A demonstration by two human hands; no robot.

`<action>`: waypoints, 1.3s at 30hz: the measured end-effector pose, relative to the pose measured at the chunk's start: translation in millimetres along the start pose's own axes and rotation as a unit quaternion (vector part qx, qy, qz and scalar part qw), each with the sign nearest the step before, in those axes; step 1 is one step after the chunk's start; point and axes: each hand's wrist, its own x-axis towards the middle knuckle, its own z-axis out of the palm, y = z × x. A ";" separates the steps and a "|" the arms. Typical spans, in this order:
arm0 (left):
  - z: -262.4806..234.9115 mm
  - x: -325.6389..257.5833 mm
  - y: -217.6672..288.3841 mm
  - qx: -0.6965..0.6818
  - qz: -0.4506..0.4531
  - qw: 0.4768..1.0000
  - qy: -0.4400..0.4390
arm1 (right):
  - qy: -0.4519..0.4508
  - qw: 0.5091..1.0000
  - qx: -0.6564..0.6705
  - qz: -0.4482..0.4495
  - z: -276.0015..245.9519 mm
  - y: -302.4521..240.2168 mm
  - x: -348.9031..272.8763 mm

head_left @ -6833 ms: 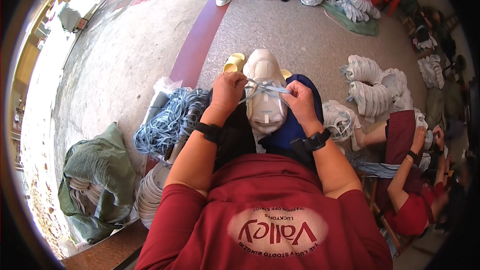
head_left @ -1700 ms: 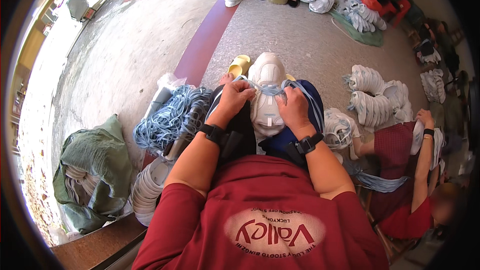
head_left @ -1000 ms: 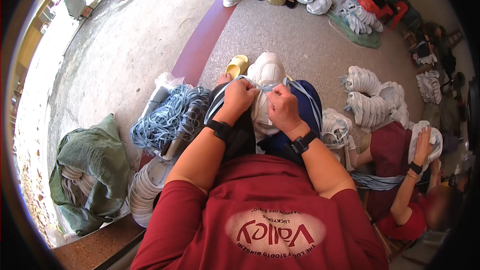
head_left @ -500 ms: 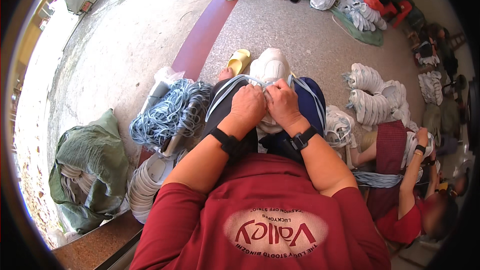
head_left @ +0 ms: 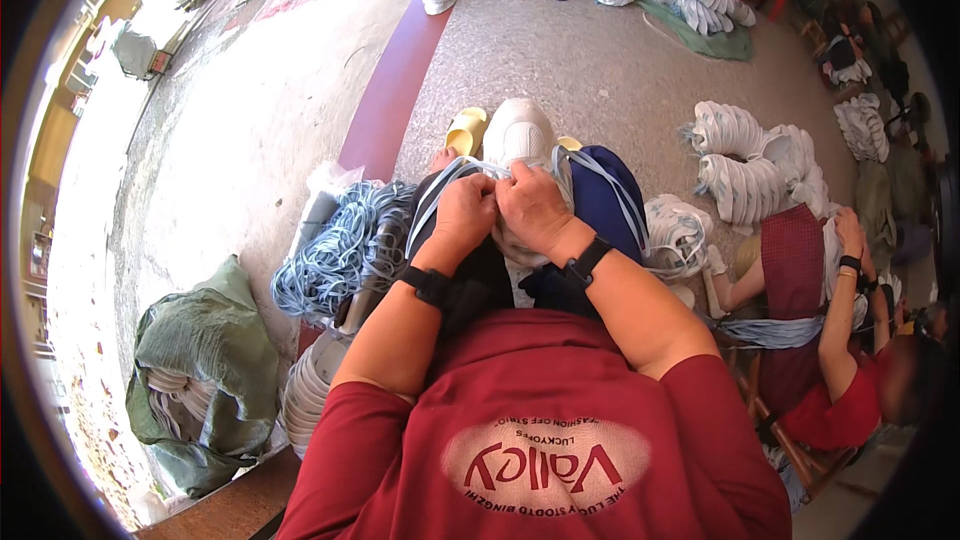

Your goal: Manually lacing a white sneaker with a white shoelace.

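Note:
A white shoe (head_left: 518, 132) sits between my knees, its toe pointing away from me. Light blue shoelace (head_left: 455, 168) runs across its upper and trails over both my thighs. My left hand (head_left: 465, 210), closed, pinches the lace at the left of the shoe's opening. Against it on the right, my right hand (head_left: 535, 205) is also closed, thumb and fingertips on the lace near the eyelets. The hands hide the shoe's tongue and most of its lacing.
To my left lies a heap of light blue laces (head_left: 345, 255); nearer are stacked pale shoe parts (head_left: 315, 375) and a green sack (head_left: 205, 360). On the right stand rows of white shoes (head_left: 735, 165), beside a co-worker in red (head_left: 835, 400). A yellow slipper (head_left: 466, 130) is ahead.
My hands have shifted slightly left and down in the picture with the shoe, still close together on the lace. The whole view has turned a little. The co-worker's arm has moved.

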 end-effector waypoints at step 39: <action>-222.3 -252.5 -212.1 0.462 -0.394 0.794 0.034 | 0.467 0.464 0.542 0.523 -75.5 150.6 -421.4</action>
